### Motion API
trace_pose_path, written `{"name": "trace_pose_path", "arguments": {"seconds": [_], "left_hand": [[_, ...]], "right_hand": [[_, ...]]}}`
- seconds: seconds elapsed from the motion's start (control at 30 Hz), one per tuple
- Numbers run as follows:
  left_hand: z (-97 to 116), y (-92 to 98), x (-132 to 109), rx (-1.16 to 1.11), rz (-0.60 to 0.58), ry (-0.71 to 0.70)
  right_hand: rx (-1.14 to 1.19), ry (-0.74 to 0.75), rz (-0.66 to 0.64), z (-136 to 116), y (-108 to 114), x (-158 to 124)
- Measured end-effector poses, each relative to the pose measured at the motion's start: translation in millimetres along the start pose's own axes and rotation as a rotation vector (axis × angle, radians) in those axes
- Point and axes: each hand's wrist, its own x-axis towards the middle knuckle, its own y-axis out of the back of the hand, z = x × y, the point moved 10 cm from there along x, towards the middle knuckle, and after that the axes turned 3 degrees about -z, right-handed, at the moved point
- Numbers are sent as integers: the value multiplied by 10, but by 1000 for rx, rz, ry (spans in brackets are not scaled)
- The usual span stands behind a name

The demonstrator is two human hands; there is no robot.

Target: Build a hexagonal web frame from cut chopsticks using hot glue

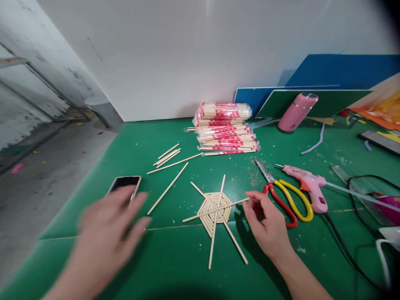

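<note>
Right hand (270, 228) pinches one spoke's (238, 203) end on our stick web (218, 209), flat on the green table (175, 260). Left hand (104, 229), blurred, thumb and fingers apart, hovers by the phone (126, 181). We read a steadying step; the next move likely calls for a light grip, spokes undisturbed.

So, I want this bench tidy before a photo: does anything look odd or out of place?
Pale crumbs are scattered on the green table around the tips of the scissors, like litter. The stick web also looks lopsided: its rows reach further out at the lower left than at the top.
</note>
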Motion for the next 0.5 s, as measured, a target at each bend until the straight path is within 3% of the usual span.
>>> {"name": "trace_pose_path", "arguments": {"seconds": [0.07,0.1,0.13,0.2,0.27,0.4,0.5], "left_hand": [[975,2,618,-92,-200,-240],[1449,52,804,-155,-244,-392],[1804,91,927,-206,-272,-486],[2185,61,1038,-250,-329,-555],[2248,-53,1052,-241,-362,-562],[2067,-233,1147,-229,-368,-560],[2001,-244,1312,-269,-365,-543]], "right_hand": [[7,-3,53,-2,80,-8],[21,-13,87,13,136,-17],[41,-26,123,37,197,-28],[75,-51,178,105,308,-55],[79,-62,193,168,379,-71],[145,-131,154,270,412,-41],[540,-267,67,285,276,26]]}}
